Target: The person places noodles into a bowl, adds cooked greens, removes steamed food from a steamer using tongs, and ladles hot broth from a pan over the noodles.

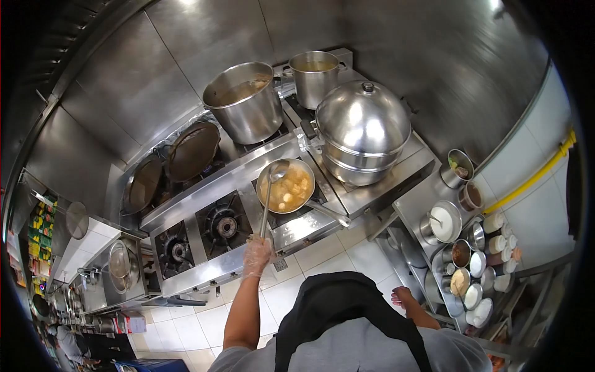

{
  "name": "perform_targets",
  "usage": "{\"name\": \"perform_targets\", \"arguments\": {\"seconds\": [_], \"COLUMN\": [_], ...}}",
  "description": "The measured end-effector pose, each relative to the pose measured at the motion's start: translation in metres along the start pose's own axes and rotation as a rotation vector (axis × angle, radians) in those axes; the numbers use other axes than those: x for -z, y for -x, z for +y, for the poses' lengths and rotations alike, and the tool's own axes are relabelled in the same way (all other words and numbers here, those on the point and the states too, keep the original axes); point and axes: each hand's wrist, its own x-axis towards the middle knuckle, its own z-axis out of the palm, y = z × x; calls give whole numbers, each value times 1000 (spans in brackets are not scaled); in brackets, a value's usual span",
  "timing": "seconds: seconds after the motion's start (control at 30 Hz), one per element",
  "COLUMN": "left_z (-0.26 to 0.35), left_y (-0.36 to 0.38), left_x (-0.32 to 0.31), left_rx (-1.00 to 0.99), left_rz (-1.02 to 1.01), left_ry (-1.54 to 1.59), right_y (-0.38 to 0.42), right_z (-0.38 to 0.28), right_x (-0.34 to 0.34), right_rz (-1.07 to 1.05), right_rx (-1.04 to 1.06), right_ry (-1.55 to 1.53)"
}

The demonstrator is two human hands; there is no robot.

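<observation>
Wrapped in a clear plastic glove, my left hand (258, 255) is closed round the long handle of a metal ladle (266, 214). The ladle's bowl rests in a frying pan (312, 186) of yellowish-orange sauce with pale chunks (288, 190), on a front burner. The pan's handle points to the lower right, and no hand touches it. My right hand (401, 296) hangs low beside my body, bare, its fingers apart and holding nothing.
Behind the pan stand a large stockpot (246, 111), a smaller pot (314, 80) and a domed steamer (362, 133). Two dark woks (193, 152) lean at the back left. Seasoning containers (446, 223) crowd the right counter. Another person (69, 344) is at the far lower left.
</observation>
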Motion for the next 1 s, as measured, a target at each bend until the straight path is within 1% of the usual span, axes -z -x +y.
{"name": "perform_targets", "arguments": {"seconds": [0.1, 0.17, 0.2, 0.27, 0.3, 0.33, 0.4, 0.43, 0.47, 0.5, 0.57, 0.7, 0.77, 0.8, 0.83, 0.87, 0.9, 0.97, 1.0], "left_z": [-18, -37, -50, -81, -99, -116, -106, -62, -37, -40, -46, -45, -48, -62, -84, -83, -69, -35, -27], "left_y": [-4, -7, -12, -26, -32, -37, -26, -1, 13, 13, 14, 17, 10, -1, -17, -17, -10, 8, 3], "left_x": [12, 6, -1, -21, -31, -40, -28, 5, 24, 21, 13, 9, 4, -12, -38, -39, -26, 3, 4], "left_rx": [27, -10, -10, -99, -95, -369, -642, -189, 281, 282, 281, 317, 297, 297, 121, 28, -53, -284, -285], "left_rz": [-42, 0, -1, -71, -68, -101, -132, -303, -461, -458, -494, -484, -458, -458, -296, -218, -131, 77, 77], "left_ry": [-64, 54, 53, 161, 162, 191, 217, 525, 812, 813, 966, 1082, 812, 812, 546, 417, 280, -37, -36], "right_y": [-5, -11, -11, -8, -7, -6, -4, -4, -6, -7, -10, -12, -12, -11, -9, -8, -8, -7, -7], "right_z": [3, 3, 4, 2, 0, -3, -7, -8, -9, -11, -14, -15, -15, -15, -15, -15, -15, -14, -13], "right_x": [4, 5, 5, 3, 1, 0, -3, -4, -4, -5, -5, -6, -5, -5, -6, -6, -6, -6, -6], "right_rz": [0, -8, -14, -11, -8, -10, -13, -14, -19, -24, -24, -12, -11, -7, -6, -10, -13, -14, -15], "right_rx": [6, 17, 29, 22, 19, 21, 11, 12, 14, 16, 22, 47, 38, 30, 30, 22, 15, 17, 18], "right_ry": [6, 2, -1, 6, 14, 19, 19, 22, 25, 28, 32, 50, 48, 45, 45, 50, 54, 51, 48]}}
